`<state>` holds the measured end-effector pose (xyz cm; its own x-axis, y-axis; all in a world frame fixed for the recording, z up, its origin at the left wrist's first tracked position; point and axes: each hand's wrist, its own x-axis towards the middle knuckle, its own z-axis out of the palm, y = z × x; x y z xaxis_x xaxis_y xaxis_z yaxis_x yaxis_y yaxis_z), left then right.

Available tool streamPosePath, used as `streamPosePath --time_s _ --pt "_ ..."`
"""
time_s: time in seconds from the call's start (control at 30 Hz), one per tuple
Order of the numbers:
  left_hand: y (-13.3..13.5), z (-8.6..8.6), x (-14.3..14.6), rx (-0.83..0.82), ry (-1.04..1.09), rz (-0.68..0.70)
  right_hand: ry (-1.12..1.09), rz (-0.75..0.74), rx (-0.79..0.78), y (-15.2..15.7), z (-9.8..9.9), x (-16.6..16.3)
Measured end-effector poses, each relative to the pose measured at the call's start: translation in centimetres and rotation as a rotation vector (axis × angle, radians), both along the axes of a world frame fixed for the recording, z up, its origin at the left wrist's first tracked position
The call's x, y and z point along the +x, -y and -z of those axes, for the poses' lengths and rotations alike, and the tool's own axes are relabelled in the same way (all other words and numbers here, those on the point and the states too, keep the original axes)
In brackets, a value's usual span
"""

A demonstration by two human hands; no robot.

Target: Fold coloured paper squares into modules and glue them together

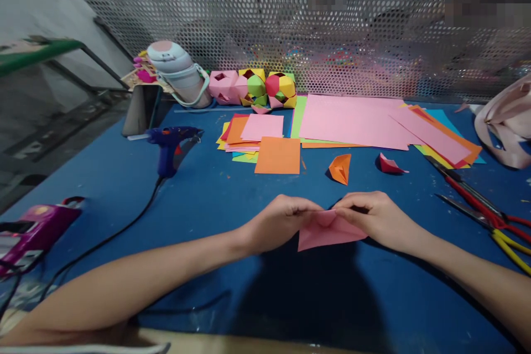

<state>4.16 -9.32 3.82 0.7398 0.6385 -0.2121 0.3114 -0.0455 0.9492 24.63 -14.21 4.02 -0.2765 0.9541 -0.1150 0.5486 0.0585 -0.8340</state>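
A folded pink paper (327, 232) lies on the blue table (207, 199) in front of me. My left hand (277, 224) pinches its upper left edge with closed fingers. My right hand (375, 218) pinches its upper right edge, fingers curled onto the fold. Both hands meet at the top middle of the paper. Just beyond them lie a folded orange paper piece (340, 168) and a folded red-pink piece (389, 165).
Stacks of coloured paper sheets (352, 121) and an orange square (279, 155) lie further back. Paper ball models (255, 87) and a pink-white bottle (180, 74) stand by the mesh wall. A blue glue gun (170, 144) is left, scissors (485, 207) right, a pink bag (508, 121) far right.
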Motion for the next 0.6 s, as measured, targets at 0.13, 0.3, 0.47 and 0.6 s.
streamPosePath --time_s 0.13,0.3,0.47,0.6 --pt "0.0 0.0 0.1 -0.053 0.009 0.024 -0.001 -0.025 0.028 0.0 0.1 0.0" --pt "0.2 0.2 0.2 0.069 -0.086 0.058 0.028 -0.113 0.084 0.3 -0.1 -0.7" --pt "0.6 0.8 0.1 0.223 -0.073 0.037 0.069 -0.158 0.129 0.6 0.1 -1.1" --pt "0.9 1.3 0.2 0.231 -0.075 0.058 0.068 -0.201 0.154 0.6 0.3 -1.1"
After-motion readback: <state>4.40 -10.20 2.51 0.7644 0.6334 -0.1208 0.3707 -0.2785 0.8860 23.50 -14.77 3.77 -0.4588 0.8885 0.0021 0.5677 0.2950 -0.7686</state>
